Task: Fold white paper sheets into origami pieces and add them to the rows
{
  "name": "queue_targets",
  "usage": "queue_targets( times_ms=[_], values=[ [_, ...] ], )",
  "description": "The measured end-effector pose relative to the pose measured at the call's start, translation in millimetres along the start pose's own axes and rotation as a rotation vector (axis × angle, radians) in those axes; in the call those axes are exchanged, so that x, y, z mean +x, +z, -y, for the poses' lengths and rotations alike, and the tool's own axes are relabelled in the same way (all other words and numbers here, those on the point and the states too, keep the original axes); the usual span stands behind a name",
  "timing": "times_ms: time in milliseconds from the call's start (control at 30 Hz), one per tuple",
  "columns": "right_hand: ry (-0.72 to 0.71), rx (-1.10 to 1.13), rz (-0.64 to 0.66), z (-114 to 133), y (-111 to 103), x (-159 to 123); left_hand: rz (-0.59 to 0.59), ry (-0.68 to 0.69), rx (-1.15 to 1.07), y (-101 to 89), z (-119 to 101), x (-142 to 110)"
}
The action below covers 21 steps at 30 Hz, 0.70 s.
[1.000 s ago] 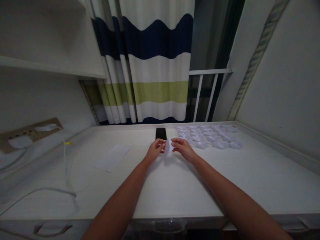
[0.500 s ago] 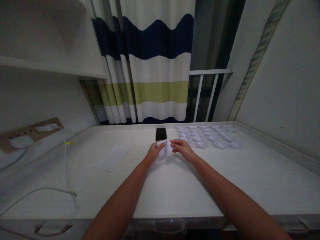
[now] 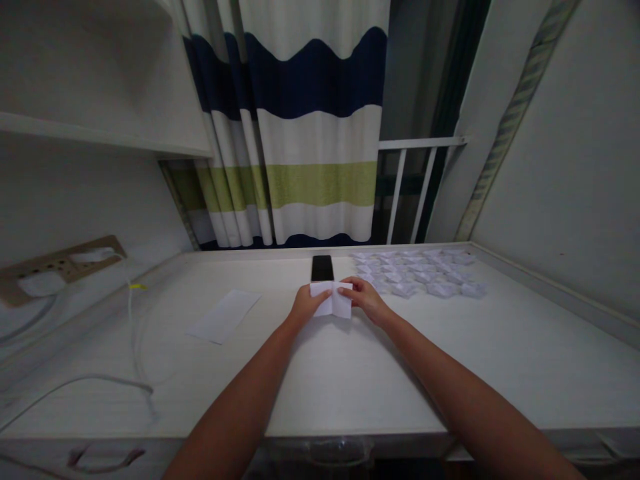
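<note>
Both my hands hold one small white folded paper point(image 3: 333, 301) just above the white desk point(image 3: 350, 373), near its middle. My left hand point(image 3: 303, 307) pinches the paper's left edge and my right hand point(image 3: 367, 299) pinches its right edge. The paper is spread open between them, with a crease down its middle. A black phone point(image 3: 322, 267) lies flat on the desk right behind the paper.
Several small folded white papers point(image 3: 420, 272) lie spread out at the back right of the desk. A flat white paper strip point(image 3: 225, 315) lies to the left. White cables point(image 3: 133, 333) and a power strip point(image 3: 60, 267) sit at the far left. A striped curtain point(image 3: 300, 127) hangs behind.
The paper was folded narrow between my fingertips; my hands have pulled it apart, so it now spreads wide and flat between them.
</note>
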State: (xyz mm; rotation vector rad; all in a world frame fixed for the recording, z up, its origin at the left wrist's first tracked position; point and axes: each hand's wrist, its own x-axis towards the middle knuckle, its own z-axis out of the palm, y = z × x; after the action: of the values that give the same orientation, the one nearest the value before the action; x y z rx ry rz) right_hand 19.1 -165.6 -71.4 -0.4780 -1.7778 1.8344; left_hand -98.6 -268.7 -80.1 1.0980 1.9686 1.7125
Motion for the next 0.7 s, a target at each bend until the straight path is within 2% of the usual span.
queue_targets(
  times_ms=[233, 400, 567, 700],
  values=[
    [-0.099, -0.058, -0.075, -6, -3, 4, 0.021, -0.019, 0.003, -0.6, 0, -1],
    [-0.199, -0.192, -0.119, -11, -6, 8, 0.048, -0.024, -0.04, -0.4, 0, -2],
    [-0.237, -0.253, -0.119, -14, -8, 11, 0.071, -0.055, -0.097, 0.7, 3, 1],
    [-0.209, -0.231, -0.049, -12, -8, 10, 0.075, -0.043, -0.114, 0.4, 6, 4]
  ],
)
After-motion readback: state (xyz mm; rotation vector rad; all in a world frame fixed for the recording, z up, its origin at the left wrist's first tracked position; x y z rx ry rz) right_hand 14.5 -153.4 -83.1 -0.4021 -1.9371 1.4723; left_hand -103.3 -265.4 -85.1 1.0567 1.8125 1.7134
